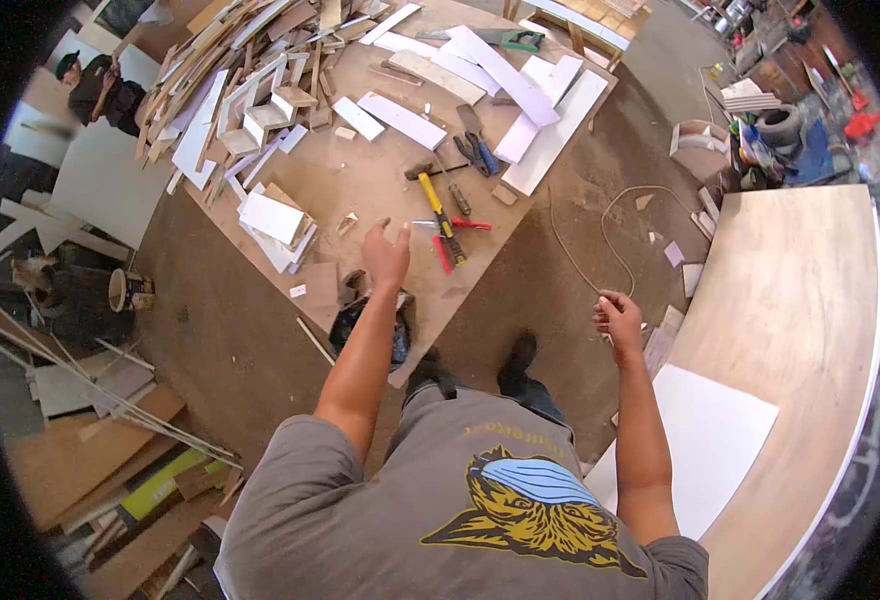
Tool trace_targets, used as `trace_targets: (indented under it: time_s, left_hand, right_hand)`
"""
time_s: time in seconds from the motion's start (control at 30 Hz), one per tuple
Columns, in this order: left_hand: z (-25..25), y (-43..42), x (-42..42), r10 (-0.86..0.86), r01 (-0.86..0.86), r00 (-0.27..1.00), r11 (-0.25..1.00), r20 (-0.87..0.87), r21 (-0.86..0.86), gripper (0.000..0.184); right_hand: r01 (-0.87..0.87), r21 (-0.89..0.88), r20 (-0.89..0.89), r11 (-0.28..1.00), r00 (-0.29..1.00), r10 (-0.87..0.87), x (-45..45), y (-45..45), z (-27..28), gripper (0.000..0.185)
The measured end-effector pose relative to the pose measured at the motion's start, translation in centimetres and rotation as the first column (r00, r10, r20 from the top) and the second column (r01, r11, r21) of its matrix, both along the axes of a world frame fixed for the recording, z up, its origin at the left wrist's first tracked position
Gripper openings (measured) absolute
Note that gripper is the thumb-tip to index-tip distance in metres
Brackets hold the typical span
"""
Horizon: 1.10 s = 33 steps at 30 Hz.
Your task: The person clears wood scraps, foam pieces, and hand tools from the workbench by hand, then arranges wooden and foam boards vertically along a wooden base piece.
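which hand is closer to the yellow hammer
Left. The left hand is just to the left of the hammer, above the table; the right hand is farther off, out past the table's right edge.

**Grey T-shirt with a masked animal print**

The short-sleeved grey T-shirt point(330, 530) bears a yellow-and-black animal head point(560, 525) with pointed ears and a light-blue covering, plus yellowish lettering point(517, 431) nearer the hem. Blue jeans point(543, 398) and dark shoes point(522, 352) show below.
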<state>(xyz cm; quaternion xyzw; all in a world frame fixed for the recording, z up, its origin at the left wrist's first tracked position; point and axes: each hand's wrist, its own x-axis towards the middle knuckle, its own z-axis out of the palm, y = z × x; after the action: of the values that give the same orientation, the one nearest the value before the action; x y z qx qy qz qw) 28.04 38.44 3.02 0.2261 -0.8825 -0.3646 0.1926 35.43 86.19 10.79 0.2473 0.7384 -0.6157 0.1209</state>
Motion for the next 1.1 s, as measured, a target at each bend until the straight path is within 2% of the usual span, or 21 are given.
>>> trace_targets:
  time_s: [0.1, 0.2, 0.3, 0.33, 0.47, 0.53, 0.63, 0.67, 0.77, 0.9, 1.1]
  left_hand:
    - [-0.1, 6.8, -1.4, 0.064, -0.091, 0.959, 0.992, 0.278, 0.087, 0.057]
    - [-2.4, 10.3, -1.4, -0.118, -0.011, 0.895, 0.958, 0.429, 0.287, 0.058]
    - [0.4, 13.9, -0.9, 0.006, -0.056, 0.916, 0.992, 0.401, 0.113, 0.055]
    - [-0.7, 14.6, -1.2, 0.098, -0.095, 0.918, 0.995, 0.385, -0.026, 0.05]
    - [0.0, 14.6, -4.3, -0.027, 0.071, 0.926, 0.992, 0.378, -0.102, 0.041]
    - [-0.3, 13.9, -7.1, -0.095, 0.167, 0.913, 0.975, 0.397, -0.149, 0.036]
    - [-3.3, 12.8, -12.5, -0.149, 0.224, 0.94, 0.948, 0.308, -0.226, 0.029]
    - [-3.6, 12.5, -14.5, -0.146, 0.243, 0.925, 0.937, 0.349, -0.252, 0.028]
    - [-3.9, 12.2, -18.5, -0.133, 0.295, 0.877, 0.908, 0.462, -0.299, 0.027]
    - [-5.9, 10.5, -22.4, -0.141, 0.367, 0.828, 0.868, 0.543, -0.335, 0.026]
    - [-4.5, 10.5, -23.6, -0.171, 0.485, 0.75, 0.8, 0.639, -0.354, 0.02]
  right_hand:
    - [-0.09, 0.043, -0.03, 0.995, 0.995, 0.091, -2.9, 3.7, 0.1, 0.027]
    - [-0.19, 0.111, -0.04, 0.976, 0.98, 0.195, -6.6, 6.4, 0.2, 0.028]
    - [-0.344, 0.201, -0.112, 0.917, 0.922, 0.371, -12.0, 6.9, -0.7, 0.031]
    - [-0.403, 0.231, -0.137, 0.886, 0.887, 0.44, -13.9, 6.4, -1.0, 0.034]
    - [-0.562, 0.384, -0.138, 0.733, 0.75, 0.647, -20.8, 1.3, -0.4, 0.044]
    - [-0.65, 0.387, -0.116, 0.654, 0.67, 0.734, -24.3, -2.0, -1.5, 0.046]
    - [-0.747, 0.439, -0.014, 0.5, 0.551, 0.835, -28.7, -6.8, -0.8, 0.045]
    - [-0.759, 0.432, -0.049, 0.486, 0.519, 0.854, -30.2, -7.4, -3.2, 0.044]
    - [-0.836, 0.384, 0.037, 0.393, 0.44, 0.897, -34.3, -9.8, -1.1, 0.043]
    - [-0.754, 0.574, -0.021, 0.318, 0.375, 0.927, -40.8, -10.8, -2.9, 0.042]
    - [-0.667, 0.743, 0.114, 0.059, 0.213, 0.97, -46.8, -12.7, -3.6, 0.049]
